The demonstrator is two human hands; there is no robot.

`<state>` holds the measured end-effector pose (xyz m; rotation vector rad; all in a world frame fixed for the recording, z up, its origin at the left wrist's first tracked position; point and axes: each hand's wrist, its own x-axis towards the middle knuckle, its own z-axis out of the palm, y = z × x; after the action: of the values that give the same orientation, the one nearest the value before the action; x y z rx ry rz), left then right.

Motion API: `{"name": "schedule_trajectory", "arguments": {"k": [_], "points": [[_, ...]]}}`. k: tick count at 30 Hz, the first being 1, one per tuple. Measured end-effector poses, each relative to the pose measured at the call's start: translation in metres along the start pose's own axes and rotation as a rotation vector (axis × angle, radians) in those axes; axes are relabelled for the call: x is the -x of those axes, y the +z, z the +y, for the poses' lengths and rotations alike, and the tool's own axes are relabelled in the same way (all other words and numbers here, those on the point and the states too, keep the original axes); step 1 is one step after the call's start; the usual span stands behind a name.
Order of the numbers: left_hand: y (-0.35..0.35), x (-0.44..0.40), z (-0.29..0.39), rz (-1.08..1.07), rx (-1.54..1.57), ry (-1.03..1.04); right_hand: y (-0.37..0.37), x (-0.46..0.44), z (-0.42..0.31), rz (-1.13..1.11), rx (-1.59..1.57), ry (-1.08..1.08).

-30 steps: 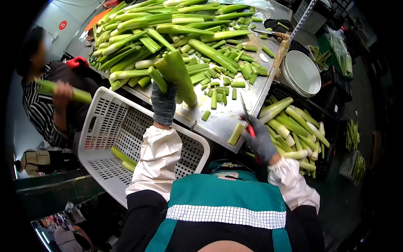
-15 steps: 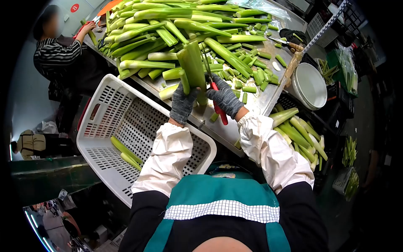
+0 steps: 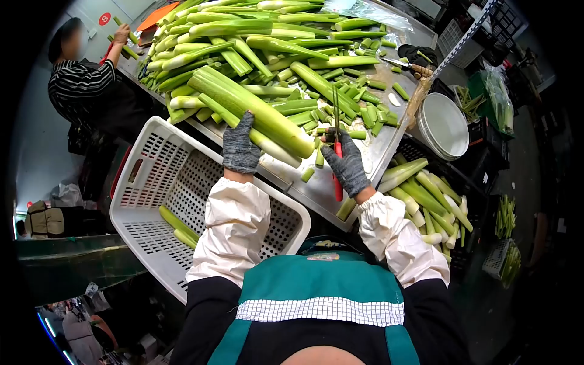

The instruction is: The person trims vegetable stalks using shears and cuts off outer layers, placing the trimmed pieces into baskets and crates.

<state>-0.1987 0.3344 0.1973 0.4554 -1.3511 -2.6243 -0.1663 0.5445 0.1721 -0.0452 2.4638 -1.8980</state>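
Observation:
My left hand [image 3: 241, 144], in a grey knit glove, grips a very wide, ribbed green stalk [image 3: 252, 109] and a thinner green stalk [image 3: 249, 135] along its near side. Both lie slanted over the near edge of a metal table [image 3: 292, 179]. To their right my right hand [image 3: 347, 164], gloved too, is closed around a red-handled knife [image 3: 338, 173]. Its narrow blade points away from me, apart from the stalks. Beyond the hands spreads a heap of thick green stalks [image 3: 243, 27] with pale ends. Short cut pieces [image 3: 368, 115] are scattered at its right.
A white perforated basket [image 3: 137, 201] with a few stalks stands below the table at left. More stalks [image 3: 432, 201] fill a container at right, near white basins [image 3: 447, 125]. Another knife [image 3: 413, 68] lies at the back right. A co-worker [image 3: 82, 85] stands at the table's left.
The wide stalk has turned from upright to slanting left, with the thinner stalk along it. My left hand has moved left; my right hand with the knife has moved right, away from the stalks.

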Motion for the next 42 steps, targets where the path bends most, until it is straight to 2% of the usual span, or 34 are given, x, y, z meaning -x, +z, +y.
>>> {"name": "schedule_trajectory", "arguments": {"k": [2, 4, 8, 11, 14, 16, 18, 20, 26, 28, 29, 30, 32, 34, 36, 37, 40, 42], "points": [[-0.001, 0.001, -0.001, -0.022, -0.015, -0.035, -0.003, 0.006, 0.002, 0.024, -0.233, -0.012], [0.001, 0.003, -0.004, -0.022, 0.008, -0.046, -0.007, 0.007, -0.002, 0.049, -0.150, -0.047], [0.008, 0.011, -0.012, -0.027, 0.103, -0.100, -0.013, 0.006, -0.025, 0.073, 0.342, -0.392], [0.008, 0.016, -0.015, -0.077, -0.017, -0.072, -0.011, 0.008, -0.050, -0.016, 0.562, -0.432], [0.014, 0.026, -0.011, -0.087, 0.003, -0.121, -0.003, 0.005, -0.054, -0.093, 0.613, -0.317], [0.012, 0.028, -0.007, -0.092, -0.012, -0.106, -0.004, 0.002, -0.045, -0.056, 0.539, -0.351], [0.009, 0.030, -0.003, -0.090, -0.030, -0.089, -0.008, -0.011, -0.019, 0.041, 0.318, -0.088], [0.007, 0.033, 0.005, -0.092, -0.004, -0.042, -0.022, -0.019, -0.001, 0.242, 0.348, 0.057], [-0.004, 0.033, 0.013, -0.070, -0.062, -0.012, -0.046, -0.013, 0.011, 0.184, 0.245, -0.021], [-0.003, 0.038, 0.014, -0.137, -0.045, 0.047, -0.047, -0.007, 0.006, 0.080, 0.030, 0.035], [-0.007, 0.036, 0.012, -0.122, -0.010, 0.022, -0.043, -0.003, -0.004, 0.028, -0.046, -0.043], [-0.008, 0.035, 0.010, -0.125, -0.010, 0.018, -0.045, 0.005, -0.017, -0.079, -0.088, -0.016], [-0.008, 0.034, 0.008, -0.182, 0.047, 0.020, -0.038, 0.009, -0.019, -0.122, -0.060, -0.094], [-0.009, 0.030, 0.006, -0.220, 0.039, 0.003, -0.032, 0.015, -0.029, -0.132, -0.135, -0.079], [0.003, 0.038, 0.011, -0.311, 0.205, -0.083, -0.031, 0.018, -0.038, -0.165, -0.035, -0.120], [0.011, 0.041, 0.011, -0.325, 0.159, -0.006, -0.031, 0.022, -0.049, -0.172, 0.058, -0.154], [0.019, 0.046, 0.014, -0.431, 0.183, -0.099, -0.026, 0.024, -0.050, -0.121, 0.281, -0.266], [0.020, 0.044, 0.011, -0.436, 0.162, -0.080, -0.031, 0.018, -0.044, -0.102, 0.236, -0.179]]}}
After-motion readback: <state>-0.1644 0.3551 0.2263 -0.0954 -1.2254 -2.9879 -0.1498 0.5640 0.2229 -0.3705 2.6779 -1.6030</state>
